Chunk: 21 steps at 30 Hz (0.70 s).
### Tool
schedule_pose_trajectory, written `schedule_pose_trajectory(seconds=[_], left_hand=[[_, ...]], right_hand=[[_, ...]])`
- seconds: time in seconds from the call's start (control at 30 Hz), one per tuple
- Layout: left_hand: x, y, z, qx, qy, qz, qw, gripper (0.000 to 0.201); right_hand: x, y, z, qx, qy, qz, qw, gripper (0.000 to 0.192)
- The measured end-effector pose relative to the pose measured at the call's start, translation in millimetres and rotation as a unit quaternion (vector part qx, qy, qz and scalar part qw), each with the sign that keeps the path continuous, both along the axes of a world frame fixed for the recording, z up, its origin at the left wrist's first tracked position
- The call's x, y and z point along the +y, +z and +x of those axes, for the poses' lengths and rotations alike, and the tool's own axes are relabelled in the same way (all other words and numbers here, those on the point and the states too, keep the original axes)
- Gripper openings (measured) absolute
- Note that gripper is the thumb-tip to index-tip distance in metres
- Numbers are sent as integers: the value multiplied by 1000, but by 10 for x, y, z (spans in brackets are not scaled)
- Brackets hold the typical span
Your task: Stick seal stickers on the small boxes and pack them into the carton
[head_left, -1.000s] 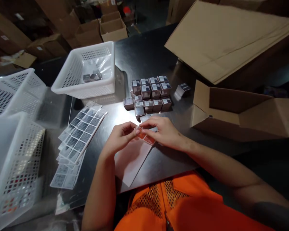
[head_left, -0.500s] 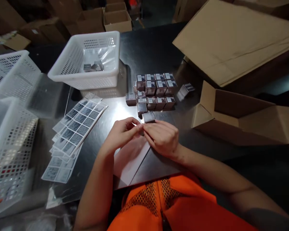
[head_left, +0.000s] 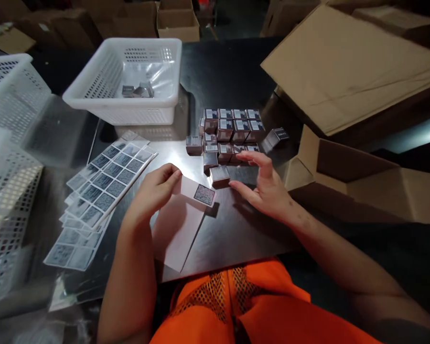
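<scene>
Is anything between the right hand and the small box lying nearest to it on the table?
Nothing visible. The right hand hovers open beside the small box, with only bare black table between them.

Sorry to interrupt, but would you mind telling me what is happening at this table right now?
A person in an orange mesh vest sits at a dark table. Their left hand holds a pale backing strip carrying one square printed label. Their right hand hovers open beside a small brown box, apart from a block of similar labelled boxes. Sheets of printed labels lie to the left, near a white perforated plastic basket.
</scene>
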<state>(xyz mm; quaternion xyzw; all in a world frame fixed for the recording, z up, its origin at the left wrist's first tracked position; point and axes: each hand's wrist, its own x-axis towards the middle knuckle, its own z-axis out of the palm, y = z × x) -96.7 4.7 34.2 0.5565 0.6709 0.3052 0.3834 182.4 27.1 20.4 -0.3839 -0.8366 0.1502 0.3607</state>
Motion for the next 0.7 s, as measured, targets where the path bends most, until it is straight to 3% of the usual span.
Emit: schedule_pose_trajectory(seconds=[0.07, 0.17, 0.23, 0.3, 0.33, 0.4, 0.47, 0.53, 0.6, 0.7], left_hand=[[25, -25, 38, 26, 52, 0, 998, 25], [64, -61, 138, 112, 122, 34, 985, 24], [68, -60, 194, 147, 118, 66, 980, 26], [45, -41, 232, 149, 83, 94, 981, 24], [26, -32, 246, 147, 61, 109, 981, 21], [-18, -28, 277, 146, 10, 151, 978, 15], [-54, -54, 317, 151, -41, 219, 963, 26], [-73, -101, 366, 157, -80, 298, 938, 41], [-80, -149, 413, 160, -110, 355, 914, 53], [-82, -189, 461, 149, -131, 393, 898, 63]], right_hand=[[185, -155, 7, -41, 50, -36, 997, 86], [334, -305, -54, -86, 55, -89, 991, 95], [341, -302, -99, -69, 34, -129, 989, 95], [301, -240, -135, 21, 2, -201, 979, 99], [270, -201, -151, 89, -10, -254, 963, 102], [198, -130, -188, 238, -12, -370, 898, 100], [125, -86, -224, 344, 16, -468, 814, 93], [65, -68, -249, 399, 45, -529, 748, 92], [25, -69, -254, 426, 57, -567, 703, 90], [1, -83, -230, 450, 55, -591, 667, 87]])
